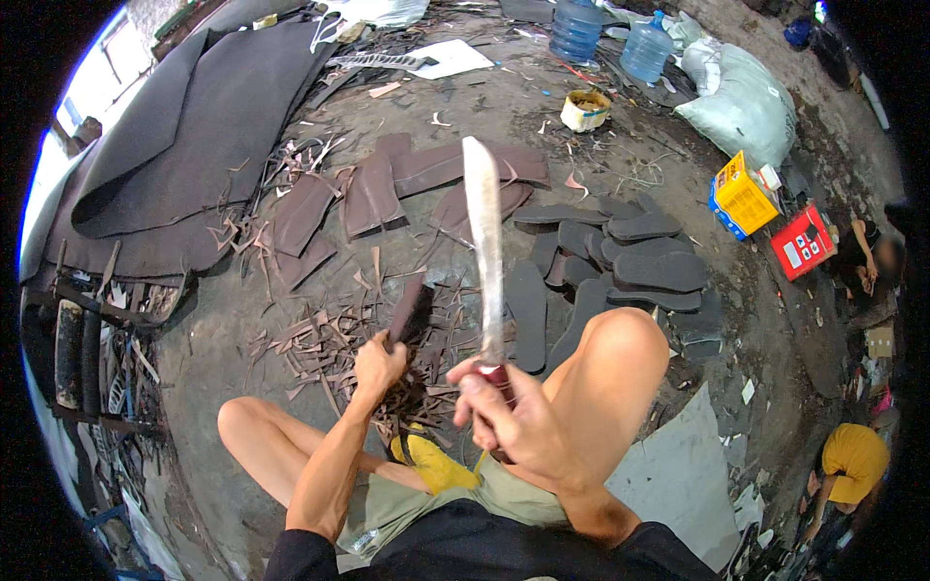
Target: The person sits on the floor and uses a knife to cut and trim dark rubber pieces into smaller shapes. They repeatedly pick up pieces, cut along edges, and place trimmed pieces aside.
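Note:
In my right hand (518, 416) is a large knife (481, 223), gripped by its dark red handle, the long blade pointing up and away from me. My left hand (380, 366) closes round the near end of a dark brown flat piece of sole material (408, 308), which stands apart from the blade. Below it lies a heap of narrow brown offcuts (329, 339). Beyond are larger brown sheet pieces (370, 197). Dark grey shoe soles (659, 266) lie stacked and scattered on the right, past my raised right knee.
Large dark sheets (194, 126) lie folded at the far left. A white tub (585, 111), blue water bottles (646, 48), a pale sack (741, 102), a yellow box (744, 197) and a red box (804, 242) stand farther off. Two other people are at the right edge, one in a yellow shirt (856, 457).

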